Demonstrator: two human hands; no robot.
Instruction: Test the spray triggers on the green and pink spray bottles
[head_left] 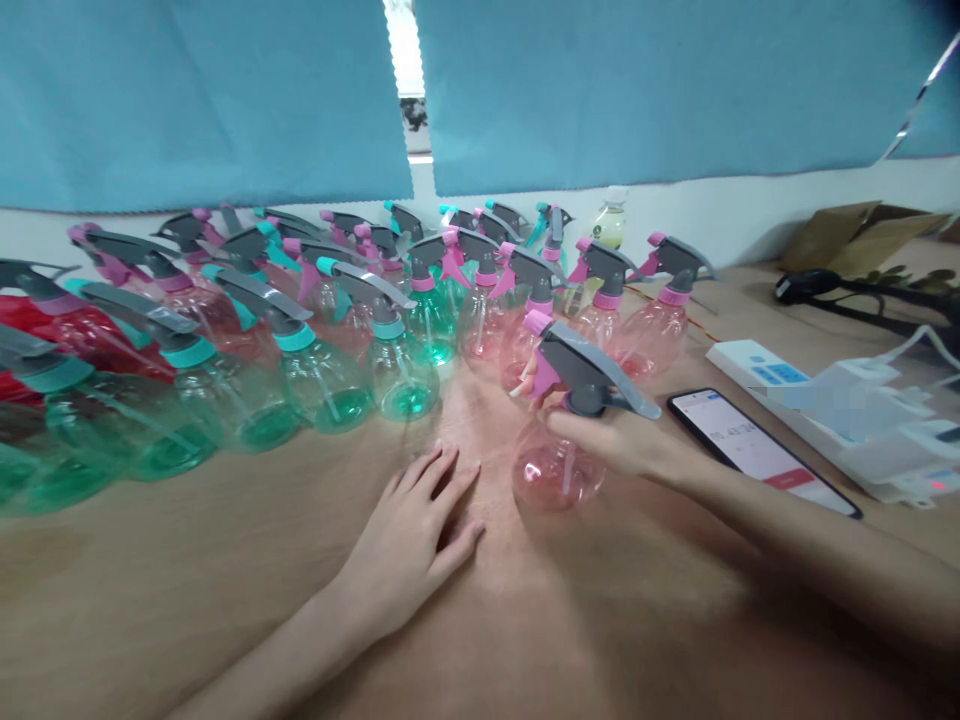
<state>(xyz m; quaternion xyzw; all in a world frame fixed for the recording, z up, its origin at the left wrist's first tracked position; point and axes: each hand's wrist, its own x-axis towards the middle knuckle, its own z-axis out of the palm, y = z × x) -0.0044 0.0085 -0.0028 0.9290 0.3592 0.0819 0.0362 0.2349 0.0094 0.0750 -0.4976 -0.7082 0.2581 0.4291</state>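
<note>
A pink spray bottle [555,475] with a grey and pink trigger head stands at the right of centre. My right hand [577,425] is wrapped round its neck, just below the head; some fingers are hidden behind it. To its left, my left hand [424,510] lies flat on the wooden table [480,640], fingers stretched out and nothing in them. Beyond my left hand stands a green spray bottle [405,385] with a turquoise collar. Behind the held bottle, another pink spray bottle [652,330] stands among its neighbours.
Several more green and pink spray bottles [322,385] fill the table's left and back. A phone [761,450] lies right of my right hand, beside a white power strip [832,410]. Black glasses [862,300] and a cardboard box [855,235] sit at the back right. Blue cloth [225,100] covers the wall.
</note>
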